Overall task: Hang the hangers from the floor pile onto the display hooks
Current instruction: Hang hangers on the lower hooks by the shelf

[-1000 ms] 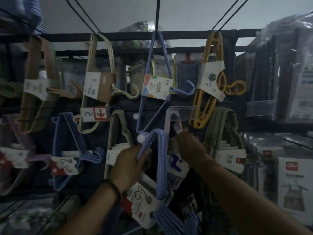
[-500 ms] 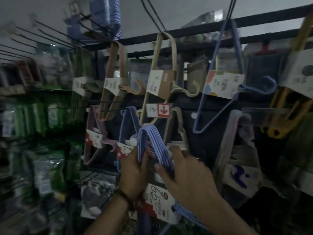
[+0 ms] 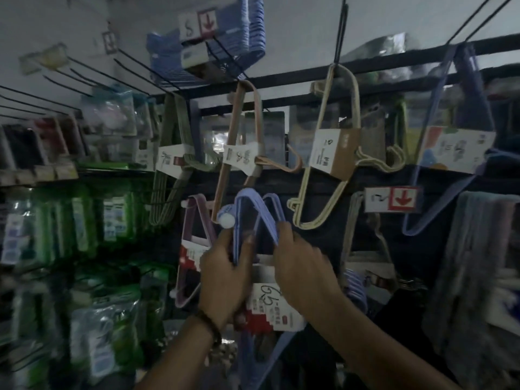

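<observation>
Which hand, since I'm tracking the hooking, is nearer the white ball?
Left. The left hand grips the blue hangers just below the white ball; the right hand holds them farther right.

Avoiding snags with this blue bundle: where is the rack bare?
Bare dark backing shows below the cream hangers, right of the right hand. Crowded around the blue hangers, with mauve hangers beside the left hand.

The 2 arms are bare right down to the frame edge. The left hand point(image 3: 225, 280) has a dark beaded bracelet point(image 3: 211, 329) at the wrist, small roundish beads, kinda blurry tho.
</observation>
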`<state>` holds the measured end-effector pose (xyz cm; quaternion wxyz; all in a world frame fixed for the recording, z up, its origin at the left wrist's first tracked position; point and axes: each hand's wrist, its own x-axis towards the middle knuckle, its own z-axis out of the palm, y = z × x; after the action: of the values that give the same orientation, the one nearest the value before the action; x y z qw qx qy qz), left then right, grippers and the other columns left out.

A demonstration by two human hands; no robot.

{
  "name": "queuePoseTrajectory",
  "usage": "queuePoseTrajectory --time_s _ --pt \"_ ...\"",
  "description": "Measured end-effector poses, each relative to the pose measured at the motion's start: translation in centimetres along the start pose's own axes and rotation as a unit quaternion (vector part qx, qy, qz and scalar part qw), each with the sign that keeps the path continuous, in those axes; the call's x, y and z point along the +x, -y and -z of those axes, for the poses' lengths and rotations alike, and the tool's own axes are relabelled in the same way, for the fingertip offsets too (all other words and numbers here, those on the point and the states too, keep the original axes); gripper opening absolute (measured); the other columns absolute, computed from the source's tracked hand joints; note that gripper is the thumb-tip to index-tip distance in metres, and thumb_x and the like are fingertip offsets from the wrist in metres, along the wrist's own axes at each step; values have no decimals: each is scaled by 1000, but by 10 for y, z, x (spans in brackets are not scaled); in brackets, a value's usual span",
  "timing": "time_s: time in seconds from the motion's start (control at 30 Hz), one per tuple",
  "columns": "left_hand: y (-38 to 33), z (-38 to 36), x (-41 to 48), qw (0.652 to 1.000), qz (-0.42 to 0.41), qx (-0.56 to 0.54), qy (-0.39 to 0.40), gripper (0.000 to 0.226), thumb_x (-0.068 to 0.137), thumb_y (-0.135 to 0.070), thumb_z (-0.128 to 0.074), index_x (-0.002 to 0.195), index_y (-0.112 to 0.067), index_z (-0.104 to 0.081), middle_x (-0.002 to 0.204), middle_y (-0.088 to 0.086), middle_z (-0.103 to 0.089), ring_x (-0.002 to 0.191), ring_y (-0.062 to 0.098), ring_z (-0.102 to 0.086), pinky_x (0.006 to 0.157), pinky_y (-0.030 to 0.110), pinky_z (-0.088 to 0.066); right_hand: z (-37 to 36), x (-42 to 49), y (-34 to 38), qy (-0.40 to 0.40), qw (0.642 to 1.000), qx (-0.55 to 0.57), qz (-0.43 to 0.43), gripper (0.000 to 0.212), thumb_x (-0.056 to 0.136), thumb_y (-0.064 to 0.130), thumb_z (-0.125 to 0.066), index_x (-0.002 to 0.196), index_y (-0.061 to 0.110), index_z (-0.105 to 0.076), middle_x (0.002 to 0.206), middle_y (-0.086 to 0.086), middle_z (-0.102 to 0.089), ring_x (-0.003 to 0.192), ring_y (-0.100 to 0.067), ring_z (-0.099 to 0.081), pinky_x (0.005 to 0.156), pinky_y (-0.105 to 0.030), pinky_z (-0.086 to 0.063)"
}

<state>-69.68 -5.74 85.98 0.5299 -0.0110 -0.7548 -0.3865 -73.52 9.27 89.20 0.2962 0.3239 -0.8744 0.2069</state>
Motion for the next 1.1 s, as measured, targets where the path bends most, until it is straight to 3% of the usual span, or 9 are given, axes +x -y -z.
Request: queuePoseTrajectory --time_s 0.1,0.2,0.37,0.5,0.67,0.87,0.97,1.03,1.1 --pt "18 11 -7 995 -18 -49 79 53 107 -39 -51 153 -57 -29 148 -23 -55 133 -4 -55 107 19 -47 -11 12 11 0 999 19 -46 38 109 27 -39 144 24 -25 119 -4 -66 89 -26 -66 71 -38 -52" --pt "41 12 -23 988 -10 -78 136 65 108 -41 -44 163 -48 -11 165 -32 -25 150 -10 -27 117 13 -30 -26 14 18 -8 998 1 -55 26 108 28 -40 133 25 -32 118 -3 -66 85 -24 -67 70 -37 -53" --pt "66 12 -9 978 -2 -102 180 57 111 -33 -41 163 -46 -21 159 -23 -43 143 2 -47 117 31 -44 -57 27 11 1 995 -21 -94 30 109 29 -37 137 21 -32 123 -7 -65 96 -34 -68 79 -44 -55" --pt "66 5 17 968 -5 -121 218 67 110 -9 -45 165 -40 -21 150 -30 -51 136 -8 -51 114 17 -42 -70 54 -1 -23 992 -24 -119 18 110 24 -39 125 14 -37 122 -9 -52 90 -31 -66 70 -42 -51" --pt "100 -25 51 974 49 -39 219 80 106 -2 -46 159 -57 -20 106 -18 -68 92 -3 -67 92 28 -57 -80 88 -7 -25 980 -150 -132 24 110 30 -40 128 14 -41 118 -6 -62 98 -28 -72 64 -35 -44" --pt "119 -51 68 969 60 26 236 92 98 0 -49 163 -52 -9 123 12 -73 107 34 -69 96 54 -57 -99 116 -17 66 962 -158 -211 49 108 25 -48 150 3 -33 138 -14 -61 119 -29 -67 88 -39 -54" --pt "120 -56 68 957 81 40 275 95 97 -3 -47 162 -54 1 131 15 -69 112 36 -68 97 53 -56 -115 124 -36 94 973 -103 -184 50 110 23 -41 152 -4 -35 146 -20 -51 129 -33 -57 106 -40 -49" --pt "126 -57 68 947 97 67 299 96 98 -5 -47 161 -52 7 133 18 -67 112 37 -68 95 53 -56 -122 129 -45 144 970 -135 -143 43 110 21 -39 143 -4 -49 135 -21 -59 119 -33 -59 104 -38 -47" --pt "133 -55 66 938 100 118 311 93 99 -11 -49 163 -44 9 127 21 -68 106 37 -68 90 50 -57 -120 124 -45 134 971 -60 -188 37 107 18 -42 141 3 -50 125 -20 -61 108 -32 -61 86 -32 -49"
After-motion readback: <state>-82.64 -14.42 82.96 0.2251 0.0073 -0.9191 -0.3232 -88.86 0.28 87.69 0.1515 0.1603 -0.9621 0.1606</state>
